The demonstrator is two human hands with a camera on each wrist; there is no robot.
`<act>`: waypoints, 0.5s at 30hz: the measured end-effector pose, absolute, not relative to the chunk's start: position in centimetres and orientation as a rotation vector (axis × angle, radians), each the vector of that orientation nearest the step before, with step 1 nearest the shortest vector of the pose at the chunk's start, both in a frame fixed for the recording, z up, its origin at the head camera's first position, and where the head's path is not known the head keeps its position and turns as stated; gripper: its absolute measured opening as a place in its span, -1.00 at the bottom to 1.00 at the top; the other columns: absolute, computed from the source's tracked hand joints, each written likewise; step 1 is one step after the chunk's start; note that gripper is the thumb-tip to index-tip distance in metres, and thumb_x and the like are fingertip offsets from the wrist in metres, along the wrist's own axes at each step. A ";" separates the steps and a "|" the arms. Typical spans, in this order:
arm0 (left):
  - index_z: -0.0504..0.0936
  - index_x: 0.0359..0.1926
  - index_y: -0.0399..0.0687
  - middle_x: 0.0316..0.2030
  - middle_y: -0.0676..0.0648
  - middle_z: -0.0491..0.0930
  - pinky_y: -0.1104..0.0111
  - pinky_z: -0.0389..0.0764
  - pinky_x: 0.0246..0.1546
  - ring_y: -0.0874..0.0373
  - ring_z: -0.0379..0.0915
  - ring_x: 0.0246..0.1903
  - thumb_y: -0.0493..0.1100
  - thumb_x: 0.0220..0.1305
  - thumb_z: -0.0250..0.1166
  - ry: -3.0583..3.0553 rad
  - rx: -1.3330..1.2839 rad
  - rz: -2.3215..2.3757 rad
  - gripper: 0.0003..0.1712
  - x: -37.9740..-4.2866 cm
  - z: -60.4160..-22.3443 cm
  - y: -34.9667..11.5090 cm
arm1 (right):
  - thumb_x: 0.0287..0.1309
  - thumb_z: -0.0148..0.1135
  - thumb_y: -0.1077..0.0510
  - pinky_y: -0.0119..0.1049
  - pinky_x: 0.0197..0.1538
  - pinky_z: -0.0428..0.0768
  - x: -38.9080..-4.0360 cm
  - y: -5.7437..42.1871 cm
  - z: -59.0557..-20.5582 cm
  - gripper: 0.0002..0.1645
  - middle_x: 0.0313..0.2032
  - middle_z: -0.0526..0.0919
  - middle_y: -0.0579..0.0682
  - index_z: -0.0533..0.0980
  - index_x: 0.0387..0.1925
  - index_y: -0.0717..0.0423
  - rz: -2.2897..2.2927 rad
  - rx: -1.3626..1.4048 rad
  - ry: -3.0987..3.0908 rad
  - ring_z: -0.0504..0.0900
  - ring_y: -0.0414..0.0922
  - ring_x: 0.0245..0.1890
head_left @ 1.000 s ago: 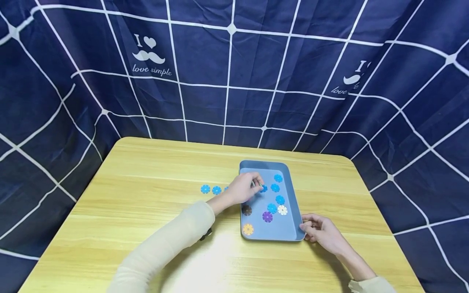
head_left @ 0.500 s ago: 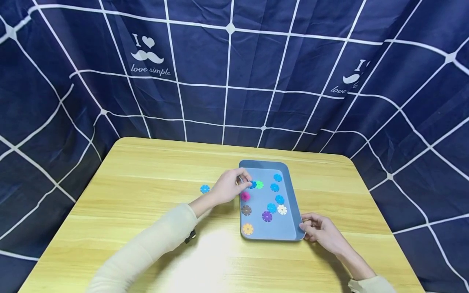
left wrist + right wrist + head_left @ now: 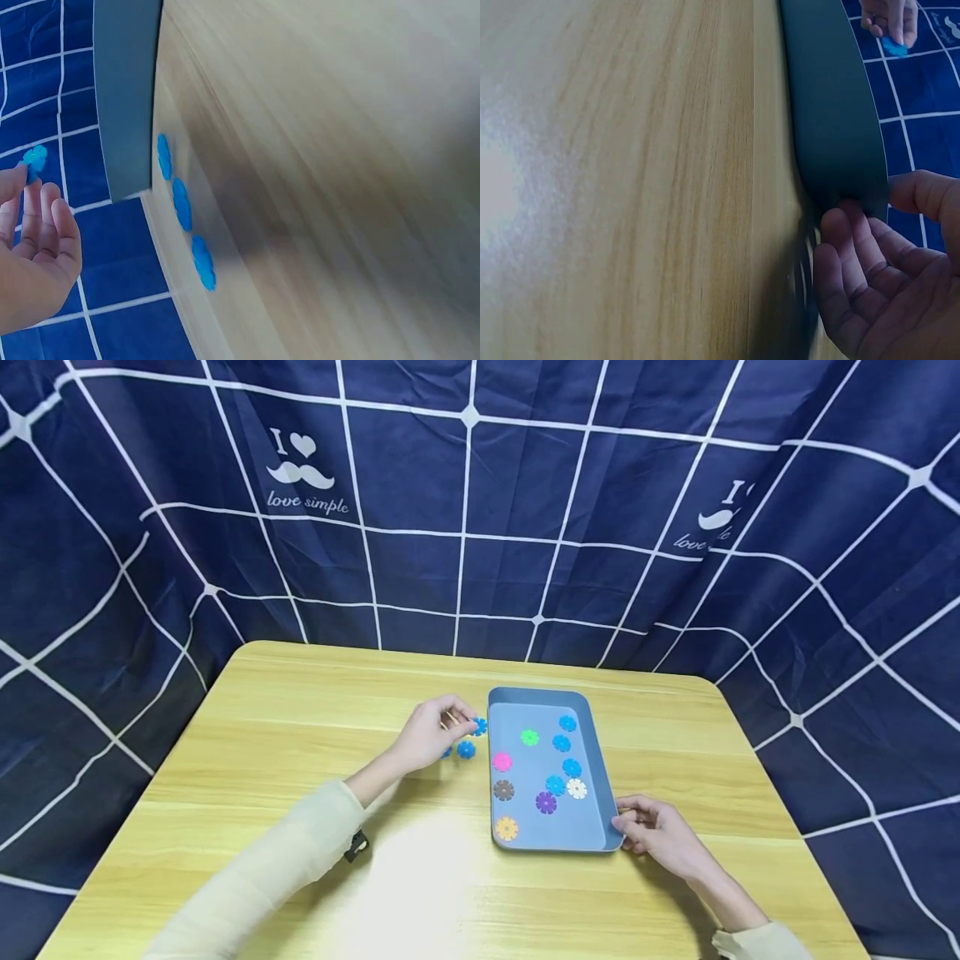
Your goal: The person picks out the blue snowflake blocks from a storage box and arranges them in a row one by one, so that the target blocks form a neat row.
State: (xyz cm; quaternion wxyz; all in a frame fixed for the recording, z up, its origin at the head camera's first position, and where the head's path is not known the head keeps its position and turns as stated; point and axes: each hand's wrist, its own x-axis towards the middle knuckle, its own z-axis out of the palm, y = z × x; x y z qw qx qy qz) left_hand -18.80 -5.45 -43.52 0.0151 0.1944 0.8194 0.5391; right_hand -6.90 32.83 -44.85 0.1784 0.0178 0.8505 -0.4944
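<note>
My left hand [image 3: 427, 737] pinches a blue snowflake disc [image 3: 480, 727] between thumb and fingertips, above the table just off the tray's left side. In the left wrist view, three more blue discs [image 3: 182, 205] lie in a row on the wood; the hand partly hides that row in the head view. My right hand [image 3: 666, 838] holds the grey-blue tray [image 3: 517, 695] at its near right corner, thumb over the rim and fingers against the outer wall. Inside the tray lie several blue discs [image 3: 562, 743] and single green [image 3: 529, 737], pink [image 3: 502, 762], brown, purple, white and orange ones.
The wooden table [image 3: 300, 710] carries the tray right of its middle. A dark blue curtain [image 3: 420, 577] with white grid lines hangs behind the table and along both sides.
My left hand has moved left with the blue disc, from over the tray to beyond its left wall. The green and pink discs have come into view. My right hand keeps its hold.
</note>
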 end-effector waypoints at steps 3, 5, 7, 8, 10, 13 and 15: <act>0.71 -0.14 -0.17 -0.25 -0.14 0.75 0.49 0.59 -0.25 0.20 0.56 -0.34 -0.23 0.39 0.41 2.553 0.552 1.676 -0.89 -18.8 -43.7 -6.4 | 0.42 0.25 0.26 -0.35 -0.35 0.67 -6.9 32.8 -44.8 -0.43 -0.26 0.70 0.04 0.39 0.30 0.55 -1.391 0.051 2.406 0.63 -0.22 -0.42; 0.71 -0.13 -0.17 -0.25 -0.15 0.75 0.48 0.58 -0.24 0.19 0.55 -0.35 -0.23 0.39 0.41 2.551 0.516 1.676 -0.89 -18.7 -43.8 -7.0 | 0.42 0.24 0.26 -0.35 -0.35 0.68 -6.9 32.8 -44.9 -0.43 -0.25 0.70 0.07 0.38 0.30 0.57 -1.393 0.035 2.405 0.63 -0.22 -0.42; 0.71 -0.13 -0.17 -0.24 -0.16 0.75 0.46 0.58 -0.25 0.18 0.55 -0.35 -0.23 0.39 0.41 2.553 0.484 1.674 -0.89 -18.6 -43.8 -7.6 | 0.42 0.24 0.27 -0.35 -0.36 0.67 -6.9 32.9 -44.9 -0.43 -0.25 0.70 0.10 0.38 0.30 0.58 -1.398 0.015 2.409 0.63 -0.22 -0.42; 0.71 -0.12 -0.17 -0.23 -0.16 0.75 0.46 0.58 -0.25 0.18 0.55 -0.35 -0.23 0.39 0.41 2.553 0.469 1.672 -0.88 -18.6 -43.9 -8.0 | 0.42 0.24 0.27 -0.35 -0.36 0.67 -6.9 32.9 -45.0 -0.44 -0.24 0.70 0.11 0.39 0.29 0.58 -1.402 0.013 2.409 0.62 -0.23 -0.42; 0.71 -0.12 -0.17 -0.22 -0.17 0.75 0.46 0.58 -0.25 0.18 0.55 -0.35 -0.22 0.39 0.42 2.555 0.443 1.672 -0.88 -18.6 -44.1 -8.6 | 0.42 0.24 0.27 -0.36 -0.37 0.67 -6.9 32.9 -45.0 -0.44 -0.24 0.70 0.14 0.39 0.29 0.59 -1.411 0.000 2.406 0.62 -0.24 -0.43; 0.71 -0.12 -0.18 -0.20 -0.18 0.74 0.48 0.57 -0.26 0.18 0.55 -0.36 -0.22 0.39 0.42 2.558 0.414 1.675 -0.87 -18.7 -44.4 -9.5 | 0.43 0.24 0.28 -0.37 -0.38 0.66 -7.0 32.9 -45.0 -0.45 -0.25 0.69 0.14 0.39 0.28 0.59 -1.420 -0.006 2.402 0.60 -0.26 -0.44; 0.71 -0.12 -0.20 -0.20 -0.19 0.75 0.48 0.57 -0.25 0.18 0.54 -0.36 -0.22 0.39 0.42 2.558 0.395 1.679 -0.86 -18.7 -44.6 -10.1 | 0.43 0.24 0.28 -0.37 -0.38 0.65 -7.0 32.9 -45.1 -0.45 -0.25 0.69 0.14 0.39 0.28 0.59 -1.424 -0.008 2.400 0.60 -0.26 -0.44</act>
